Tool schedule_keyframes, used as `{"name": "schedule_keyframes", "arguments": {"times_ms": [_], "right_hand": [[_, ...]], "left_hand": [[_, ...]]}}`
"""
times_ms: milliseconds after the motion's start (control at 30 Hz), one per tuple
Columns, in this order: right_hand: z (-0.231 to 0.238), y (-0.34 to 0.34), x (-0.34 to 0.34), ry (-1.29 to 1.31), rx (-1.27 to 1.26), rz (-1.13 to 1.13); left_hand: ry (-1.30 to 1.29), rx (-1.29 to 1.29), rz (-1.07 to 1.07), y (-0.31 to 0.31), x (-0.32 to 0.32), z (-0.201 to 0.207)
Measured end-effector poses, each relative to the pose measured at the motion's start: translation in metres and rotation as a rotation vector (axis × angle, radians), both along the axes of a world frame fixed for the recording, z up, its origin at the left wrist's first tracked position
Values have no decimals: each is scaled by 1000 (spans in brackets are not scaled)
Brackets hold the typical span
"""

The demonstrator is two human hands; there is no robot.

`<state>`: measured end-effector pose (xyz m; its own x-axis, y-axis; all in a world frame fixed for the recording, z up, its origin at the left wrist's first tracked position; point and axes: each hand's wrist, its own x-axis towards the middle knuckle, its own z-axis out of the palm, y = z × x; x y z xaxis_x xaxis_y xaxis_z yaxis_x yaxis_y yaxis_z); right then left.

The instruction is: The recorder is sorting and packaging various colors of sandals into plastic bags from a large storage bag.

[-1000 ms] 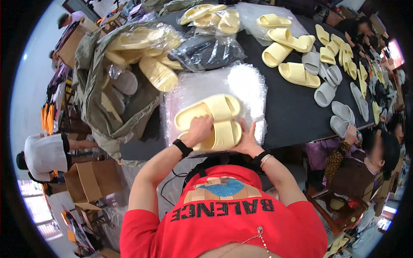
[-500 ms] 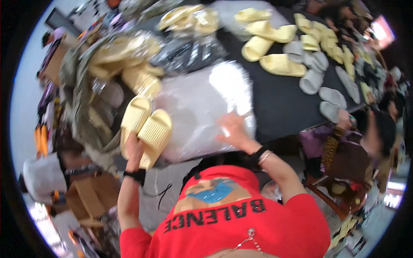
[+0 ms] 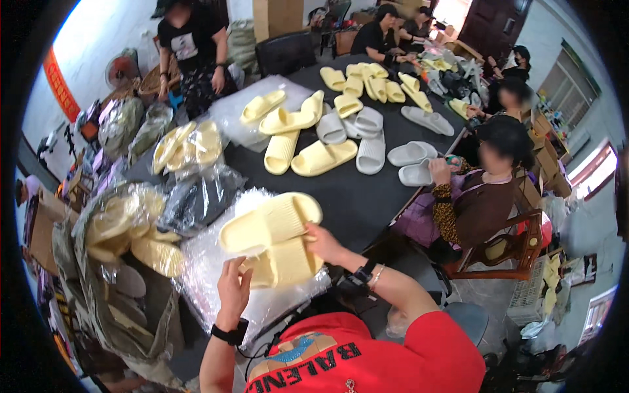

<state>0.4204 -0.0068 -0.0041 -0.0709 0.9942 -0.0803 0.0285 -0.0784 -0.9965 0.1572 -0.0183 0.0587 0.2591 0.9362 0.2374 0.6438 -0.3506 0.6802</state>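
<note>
A pair of pale yellow slippers [image 3: 270,226] with ribbed straps lies side by side above a stack of clear plastic bags [image 3: 206,262]. Closed around their right-hand end is my right hand [image 3: 325,245]. My left hand [image 3: 233,289] is beside the left end of the lower slipper, fingers apart and curved. Whether its fingertips touch the slipper I cannot tell. To the left, an olive sack [image 3: 78,288] holds yellow slippers [image 3: 124,226] in clear wrapping, partly hidden by its folds.
On the black table [image 3: 354,203], loose yellow slippers [image 3: 322,157] and grey slippers [image 3: 371,152] spread beyond the bags. A dark plastic-wrapped bundle [image 3: 203,196] and bagged yellow slippers [image 3: 190,145] stand at the left. Several people sit along the right side; a person [image 3: 194,49] stands at the far left.
The yellow pair has moved right, over the plastic bags, and turned sideways. My left hand has let go of it, and my right hand now grips it. The view has tilted up.
</note>
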Motion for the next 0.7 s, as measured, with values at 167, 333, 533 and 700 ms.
{"name": "schedule_keyframes", "arguments": {"times_ms": [167,333,533,700], "right_hand": [[54,70,111,140,288,-445],[110,116,141,-44,-179,-395],[-23,62,36,-544,-63,106],[-94,20,-16,-532,-28,-165]], "left_hand": [[-54,-38,-11,3,-33,-38],[15,-195,-40,-13,-42,-58],[200,-89,28,-24,-69,-69],[293,117,535,-23,-137,-100]]}}
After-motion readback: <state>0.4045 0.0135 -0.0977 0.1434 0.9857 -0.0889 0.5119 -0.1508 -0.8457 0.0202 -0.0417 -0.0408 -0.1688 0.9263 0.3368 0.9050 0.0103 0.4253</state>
